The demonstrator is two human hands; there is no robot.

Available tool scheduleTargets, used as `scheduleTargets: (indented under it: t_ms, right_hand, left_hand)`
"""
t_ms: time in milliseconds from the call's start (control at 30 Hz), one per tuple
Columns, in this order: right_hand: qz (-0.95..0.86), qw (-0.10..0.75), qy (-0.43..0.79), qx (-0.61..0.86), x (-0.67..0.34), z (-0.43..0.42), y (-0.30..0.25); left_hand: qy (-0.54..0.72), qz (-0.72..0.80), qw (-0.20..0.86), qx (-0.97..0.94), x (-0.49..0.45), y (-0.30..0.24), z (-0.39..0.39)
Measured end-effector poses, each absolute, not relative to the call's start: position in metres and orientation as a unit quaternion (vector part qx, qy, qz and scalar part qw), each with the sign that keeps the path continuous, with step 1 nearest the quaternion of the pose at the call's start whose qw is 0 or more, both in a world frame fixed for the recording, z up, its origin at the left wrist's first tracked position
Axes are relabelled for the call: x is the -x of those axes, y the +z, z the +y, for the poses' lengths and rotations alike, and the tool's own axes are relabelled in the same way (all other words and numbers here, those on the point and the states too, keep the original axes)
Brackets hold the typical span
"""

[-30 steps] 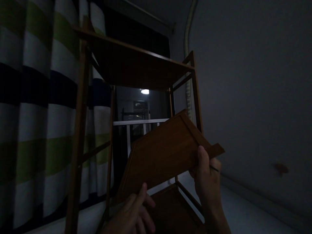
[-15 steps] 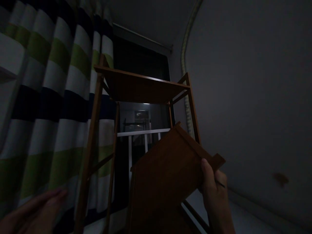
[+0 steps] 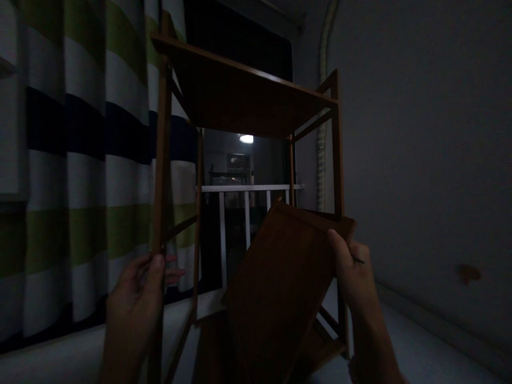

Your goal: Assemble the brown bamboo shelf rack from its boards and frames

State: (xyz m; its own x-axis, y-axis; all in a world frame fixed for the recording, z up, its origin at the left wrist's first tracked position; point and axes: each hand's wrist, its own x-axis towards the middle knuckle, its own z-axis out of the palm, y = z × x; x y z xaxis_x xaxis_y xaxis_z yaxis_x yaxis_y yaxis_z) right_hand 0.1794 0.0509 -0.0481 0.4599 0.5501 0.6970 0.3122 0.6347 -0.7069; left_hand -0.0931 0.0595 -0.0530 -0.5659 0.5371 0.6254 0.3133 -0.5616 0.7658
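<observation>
A brown wooden shelf rack (image 3: 248,77) stands in front of me with one board across its top. My left hand (image 3: 138,293) is closed around the rack's left front post (image 3: 161,176), just below the side rail, with the fingertips showing past it. Inside the frame a loose-looking wooden shelf board (image 3: 284,277) hangs tilted. My right hand (image 3: 350,266) grips this board at its upper right corner, thumb on the near face, close to the right front post (image 3: 338,160). A thin dark stick-like piece (image 3: 359,260) sticks out between the right fingers; its kind is unclear.
A striped curtain (image 3: 88,176) hangs at the left. Behind the rack are a white railing (image 3: 248,188) and a dark window. A ribbed hose (image 3: 322,138) runs up the grey wall (image 3: 424,138) at the right. The scene is dim.
My left hand has come in from the lower left and taken hold of the left post. The right hand still holds the board, now tilted more steeply. The view has shifted lower and closer.
</observation>
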Motion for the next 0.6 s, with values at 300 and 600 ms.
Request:
scheduleTargets:
  t_ms: [300, 600]
  right_hand:
    - [-0.563, 0.722, -0.006, 0.403, -0.164, 0.049, -0.054]
    - [-0.624, 0.676, -0.085, 0.383, -0.140, 0.061, -0.045]
  left_hand:
    - [0.747, 0.412, 0.128, -0.506, 0.094, -0.064, 0.072]
    - [0.782, 0.367, 0.134, -0.486, 0.089, -0.065, 0.077]
